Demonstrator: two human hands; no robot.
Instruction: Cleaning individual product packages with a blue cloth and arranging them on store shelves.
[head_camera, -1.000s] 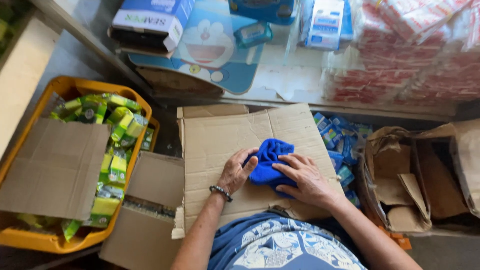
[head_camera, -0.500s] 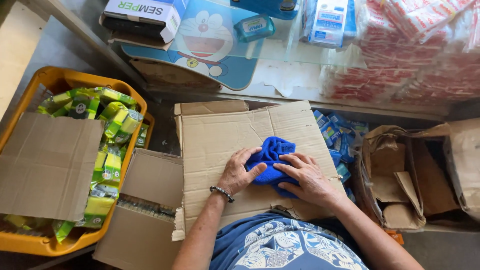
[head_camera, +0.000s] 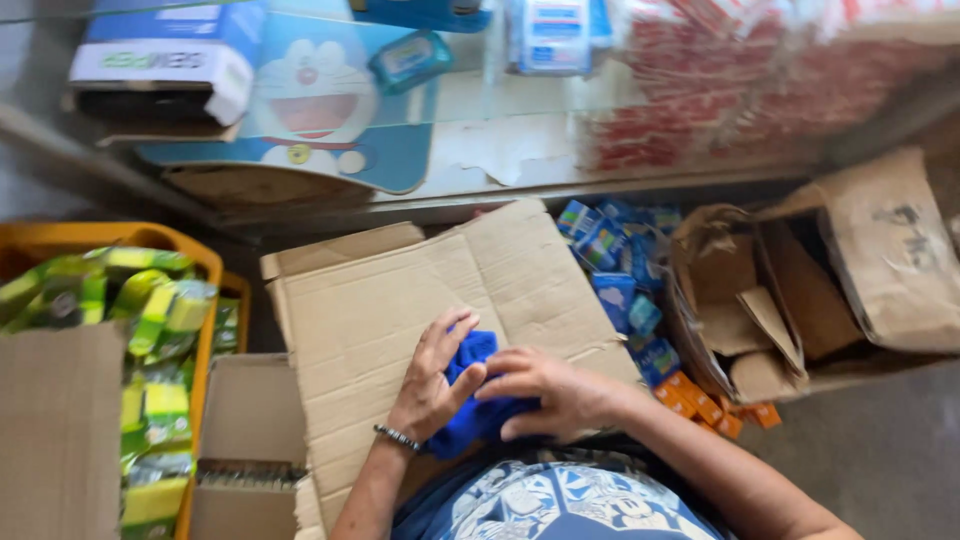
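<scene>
Head view is looking down on a person whose left hand (head_camera: 432, 385) is lying palm-down, fingers long and slightly spread, pressing the left edge of a blue cloth (head_camera: 472, 400). The right hand (head_camera: 545, 392) is coming in from the other side, fingers curled loosely over the cloth's top, so both hands are holding it between them. A bead bracelet (head_camera: 398, 437) is circling the left wrist.

The cloth is bunched and soft-looking, deep blue, mostly hidden under the fingers and resting on a flat cardboard sheet (head_camera: 400, 290) close to the person's lap. The cardboard is plain brown, creased and matte.

Beyond the right fingertips small shiny blue packets (head_camera: 615, 265) are lying in a heap. Left of the left hand, a yellow crate (head_camera: 205, 265) is holding glossy green packets (head_camera: 160, 310).
</scene>
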